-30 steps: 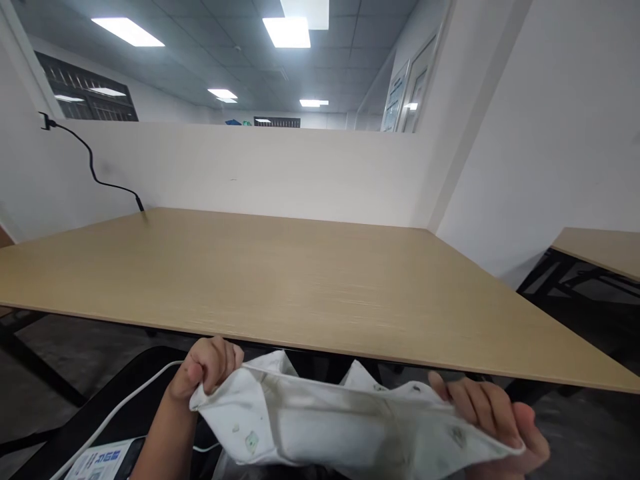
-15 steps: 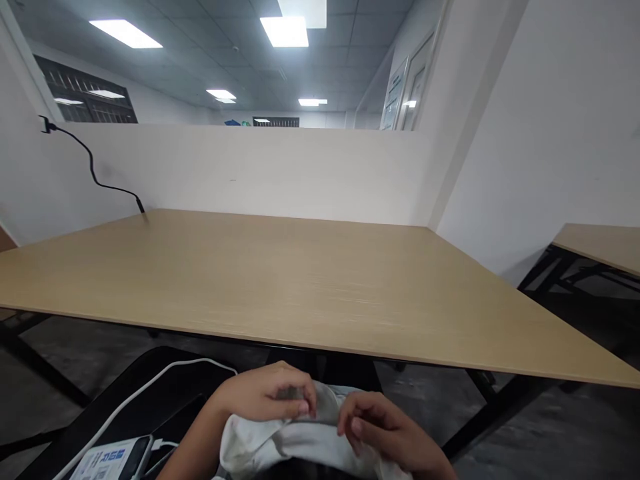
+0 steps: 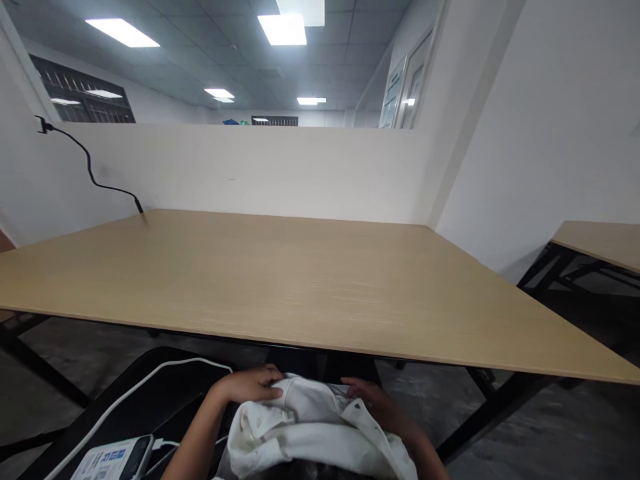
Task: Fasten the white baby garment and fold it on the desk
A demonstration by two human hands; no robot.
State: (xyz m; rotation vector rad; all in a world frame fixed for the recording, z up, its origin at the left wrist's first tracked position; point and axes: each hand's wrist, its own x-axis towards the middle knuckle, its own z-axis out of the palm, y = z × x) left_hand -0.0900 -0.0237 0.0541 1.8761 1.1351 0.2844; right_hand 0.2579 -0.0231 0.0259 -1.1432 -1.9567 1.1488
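Note:
A crumpled white garment (image 3: 310,437), with faint marks on its folds, is bunched over my lap below the table's near edge. My left hand (image 3: 250,385) lies at its left side, thumb and fingers apart and touching the cloth. Across from it, my right hand (image 3: 370,398) rests against the right side, fingers stretched toward the fabric and its thumb mostly hidden. Between the two hands the upper part of the cloth is spread fairly flat.
A wide wooden table (image 3: 300,280) stands before me against a low white partition (image 3: 280,173). A black bendy holder (image 3: 90,163) rises at its back left. On a black chair (image 3: 150,380) to my left lie a white cable (image 3: 130,393) and a white, printed device (image 3: 113,459).
My hands have moved apart, from loosely curled above the cloth to its two sides. The garment's upper part now shows more, spread between them.

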